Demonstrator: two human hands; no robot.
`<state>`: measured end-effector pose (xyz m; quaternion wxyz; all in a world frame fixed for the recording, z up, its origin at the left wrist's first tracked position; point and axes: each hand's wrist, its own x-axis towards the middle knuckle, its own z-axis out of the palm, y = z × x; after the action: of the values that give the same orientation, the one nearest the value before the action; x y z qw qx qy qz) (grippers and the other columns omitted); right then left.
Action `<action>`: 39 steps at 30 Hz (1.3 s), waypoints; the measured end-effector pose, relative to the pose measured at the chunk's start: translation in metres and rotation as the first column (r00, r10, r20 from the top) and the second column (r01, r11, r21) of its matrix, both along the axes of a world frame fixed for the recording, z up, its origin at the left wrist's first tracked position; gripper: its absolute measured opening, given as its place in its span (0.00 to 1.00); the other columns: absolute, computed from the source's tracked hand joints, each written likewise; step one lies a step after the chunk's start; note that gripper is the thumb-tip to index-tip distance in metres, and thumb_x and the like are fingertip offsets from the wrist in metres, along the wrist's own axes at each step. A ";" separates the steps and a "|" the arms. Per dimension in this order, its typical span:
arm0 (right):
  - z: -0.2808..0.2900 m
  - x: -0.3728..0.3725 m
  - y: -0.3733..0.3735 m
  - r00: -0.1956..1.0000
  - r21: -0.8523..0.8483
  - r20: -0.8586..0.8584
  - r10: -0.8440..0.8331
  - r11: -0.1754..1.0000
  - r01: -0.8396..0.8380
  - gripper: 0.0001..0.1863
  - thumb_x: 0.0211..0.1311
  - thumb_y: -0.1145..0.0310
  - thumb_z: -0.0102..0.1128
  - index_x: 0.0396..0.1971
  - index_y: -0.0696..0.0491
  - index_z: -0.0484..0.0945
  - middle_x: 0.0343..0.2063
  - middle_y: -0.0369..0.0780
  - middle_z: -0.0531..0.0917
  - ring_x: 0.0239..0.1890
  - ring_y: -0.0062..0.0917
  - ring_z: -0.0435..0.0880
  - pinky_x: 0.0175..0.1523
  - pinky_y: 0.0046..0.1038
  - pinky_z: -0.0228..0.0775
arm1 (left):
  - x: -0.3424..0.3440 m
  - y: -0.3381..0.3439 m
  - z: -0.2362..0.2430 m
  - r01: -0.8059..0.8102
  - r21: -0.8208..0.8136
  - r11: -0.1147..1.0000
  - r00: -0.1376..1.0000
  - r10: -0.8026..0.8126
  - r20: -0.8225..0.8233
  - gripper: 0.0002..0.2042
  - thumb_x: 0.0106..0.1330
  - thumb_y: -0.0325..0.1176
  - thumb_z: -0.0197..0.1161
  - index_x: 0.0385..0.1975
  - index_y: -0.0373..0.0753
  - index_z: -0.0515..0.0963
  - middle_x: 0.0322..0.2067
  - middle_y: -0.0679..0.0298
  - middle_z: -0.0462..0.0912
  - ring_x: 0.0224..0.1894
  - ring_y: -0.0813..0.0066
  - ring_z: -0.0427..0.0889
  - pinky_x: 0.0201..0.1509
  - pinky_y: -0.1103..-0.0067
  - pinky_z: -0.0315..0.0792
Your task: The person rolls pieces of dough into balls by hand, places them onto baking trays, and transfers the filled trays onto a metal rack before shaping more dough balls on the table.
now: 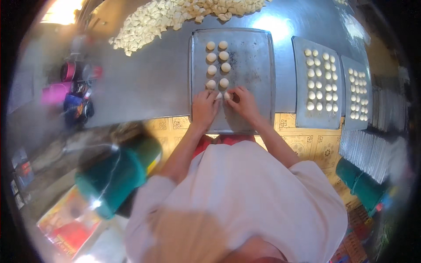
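In the head view, looking down, a person in a pale shirt (254, 184) is standing at the near side of a metal table (140, 83); a tray (254, 79) is lying before them, its near end reaching past the table's edge; eight pale balls (225, 67) are sitting on its left half, in two columns of four running from far to near.

Just nearer than these, the left hand (205, 107) is pinching one ball (219, 95) at its fingertips; the right hand (242, 101) is gripping another ball (227, 95) between thumb and curled fingers; the two are almost meeting, low over the tray.

A heap (158, 22) of pale pieces is covering the table's far side, left of centre; to the right, a second tray (320, 120) and a third tray (356, 124) are holding more balls in columns; nearer than these, a stack (366, 151) of thin sheets is standing.

At left, a pink container (57, 93) is showing, blurred; a green bin (109, 179) is standing near left, below table height; patterned yellow floor (307, 140) is showing beyond the person.
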<state>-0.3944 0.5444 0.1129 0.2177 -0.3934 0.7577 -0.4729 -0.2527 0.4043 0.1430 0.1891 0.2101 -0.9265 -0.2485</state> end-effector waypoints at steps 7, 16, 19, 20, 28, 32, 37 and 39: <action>0.006 0.011 -0.014 1.000 0.034 0.013 0.028 0.999 -0.029 0.15 0.57 0.69 0.73 0.44 0.55 0.84 0.39 0.46 0.81 0.42 0.40 0.83 0.49 0.38 0.76 | 0.022 -0.008 -0.011 -0.047 -0.058 0.997 0.995 0.052 0.087 0.14 0.59 0.33 0.72 0.46 0.44 0.85 0.42 0.60 0.83 0.47 0.57 0.79 0.53 0.62 0.70; 0.039 0.034 -0.003 0.953 0.001 -0.122 -0.278 0.960 0.280 0.10 0.59 0.65 0.75 0.34 0.54 0.84 0.32 0.41 0.79 0.33 0.31 0.80 0.38 0.32 0.72 | 0.008 -0.124 -0.004 -0.152 -0.039 0.988 0.977 0.144 -0.158 0.11 0.60 0.35 0.69 0.43 0.44 0.84 0.40 0.59 0.81 0.48 0.56 0.78 0.54 0.61 0.69; 0.043 0.044 0.003 0.889 0.067 -0.170 -0.425 0.895 0.441 0.08 0.60 0.67 0.75 0.35 0.54 0.85 0.26 0.37 0.79 0.29 0.27 0.78 0.36 0.30 0.70 | -0.040 -0.276 -0.020 -0.226 -0.225 0.948 0.966 0.187 -0.179 0.11 0.61 0.35 0.70 0.42 0.43 0.84 0.43 0.56 0.82 0.49 0.54 0.78 0.56 0.61 0.71; 0.043 0.051 0.003 0.859 0.088 -0.178 -0.480 0.862 0.500 0.08 0.60 0.68 0.75 0.35 0.54 0.85 0.24 0.37 0.79 0.28 0.25 0.77 0.35 0.29 0.70 | -0.062 -0.323 -0.014 -0.301 -0.173 0.938 0.934 0.253 -0.254 0.11 0.62 0.36 0.69 0.42 0.42 0.84 0.43 0.56 0.82 0.50 0.54 0.78 0.57 0.60 0.71; 0.072 0.074 -0.091 0.832 0.002 -0.092 -0.548 0.835 0.550 0.08 0.61 0.70 0.74 0.32 0.56 0.83 0.23 0.36 0.78 0.26 0.20 0.74 0.34 0.25 0.67 | -0.082 -0.365 -0.033 -0.151 -0.059 0.987 0.979 0.141 -0.150 0.12 0.69 0.39 0.64 0.42 0.36 0.77 0.39 0.51 0.80 0.38 0.49 0.81 0.44 0.58 0.75; 0.067 0.015 -0.220 0.954 -0.035 -0.151 -0.259 0.966 0.257 0.10 0.62 0.66 0.71 0.36 0.56 0.81 0.33 0.41 0.79 0.33 0.30 0.78 0.40 0.31 0.71 | 0.068 -0.285 -0.045 -0.189 0.661 0.726 0.906 0.389 -0.169 0.19 0.67 0.24 0.61 0.56 0.36 0.68 0.48 0.58 0.73 0.52 0.64 0.77 0.59 0.71 0.72; 0.052 -0.083 -0.463 0.821 -0.339 -0.554 -0.140 0.938 -0.069 0.22 0.63 0.62 0.69 0.55 0.52 0.79 0.52 0.50 0.82 0.53 0.46 0.81 0.57 0.42 0.74 | 0.207 -0.210 -0.063 -0.624 0.626 0.467 0.736 0.620 0.271 0.17 0.63 0.32 0.74 0.44 0.35 0.72 0.38 0.64 0.75 0.42 0.69 0.72 0.50 0.72 0.70; 0.053 -0.128 -0.513 0.732 -0.421 -0.647 -0.214 0.901 -0.109 0.19 0.63 0.63 0.68 0.52 0.53 0.80 0.49 0.49 0.84 0.51 0.44 0.83 0.55 0.42 0.75 | 0.203 -0.194 -0.046 -0.569 0.622 0.538 0.766 0.621 0.163 0.16 0.65 0.33 0.73 0.42 0.36 0.72 0.36 0.63 0.75 0.40 0.69 0.72 0.48 0.71 0.70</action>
<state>-0.5229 0.0319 0.1663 -0.1805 -0.5543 0.6714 -0.4575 -0.0493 0.2101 0.0971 0.2143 0.5534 -0.6484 -0.4768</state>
